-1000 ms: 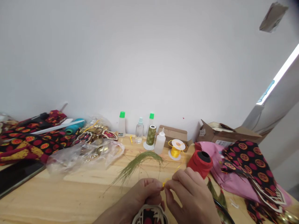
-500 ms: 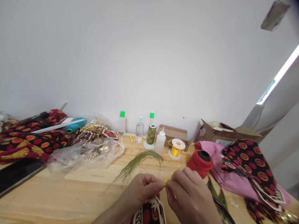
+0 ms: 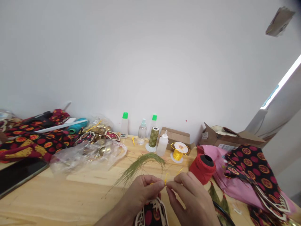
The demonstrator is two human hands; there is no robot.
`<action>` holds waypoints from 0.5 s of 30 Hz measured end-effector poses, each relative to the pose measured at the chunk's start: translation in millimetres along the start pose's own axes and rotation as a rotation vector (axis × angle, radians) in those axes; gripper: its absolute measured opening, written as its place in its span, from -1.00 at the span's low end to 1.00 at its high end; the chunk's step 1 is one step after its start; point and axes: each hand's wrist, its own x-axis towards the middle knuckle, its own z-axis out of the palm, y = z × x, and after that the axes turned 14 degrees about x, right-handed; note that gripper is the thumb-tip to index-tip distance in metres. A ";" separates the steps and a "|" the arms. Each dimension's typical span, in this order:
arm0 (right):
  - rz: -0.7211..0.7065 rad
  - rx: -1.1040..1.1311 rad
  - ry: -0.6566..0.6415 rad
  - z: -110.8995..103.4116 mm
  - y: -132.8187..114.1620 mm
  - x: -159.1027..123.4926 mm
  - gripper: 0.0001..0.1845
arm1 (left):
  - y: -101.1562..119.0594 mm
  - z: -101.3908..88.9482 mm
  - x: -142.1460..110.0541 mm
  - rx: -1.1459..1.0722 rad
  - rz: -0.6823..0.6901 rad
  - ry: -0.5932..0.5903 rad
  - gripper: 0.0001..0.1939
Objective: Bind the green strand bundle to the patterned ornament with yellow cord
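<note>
Nearest, a black-and-red patterned ornament with a pale cut-out border [image 3: 150, 214] shows just below the left hand [image 3: 144, 192], whose thumb and forefinger pinch a thin bright-yellow cord [image 3: 165, 182]. Close beside, the right hand [image 3: 190, 195] pinches the same cord between fingertips. Beyond, a curved bundle of olive-green threads [image 3: 139, 163] lies on the pale wooden tabletop [image 3: 63, 194].

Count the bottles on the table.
4, left to right: green-capped bottle, clear bottle, second green-capped bottle partly behind the olive spool, white bottle right of the spool. Others may be hidden.
</note>
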 end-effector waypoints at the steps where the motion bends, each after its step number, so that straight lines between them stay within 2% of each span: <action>1: 0.006 0.008 -0.010 0.3 0.6 -0.7 -0.81 | -0.4 0.1 0.0 -0.013 0.000 0.006 -0.72; 10: -0.014 -0.049 -0.039 3.2 -1.2 -4.0 -0.77 | 0.1 -0.3 0.2 -0.012 0.008 0.010 -0.72; 15: 0.048 0.072 -0.030 3.0 3.6 -4.5 -0.83 | -1.1 -1.9 2.7 -0.059 0.025 -0.044 -0.73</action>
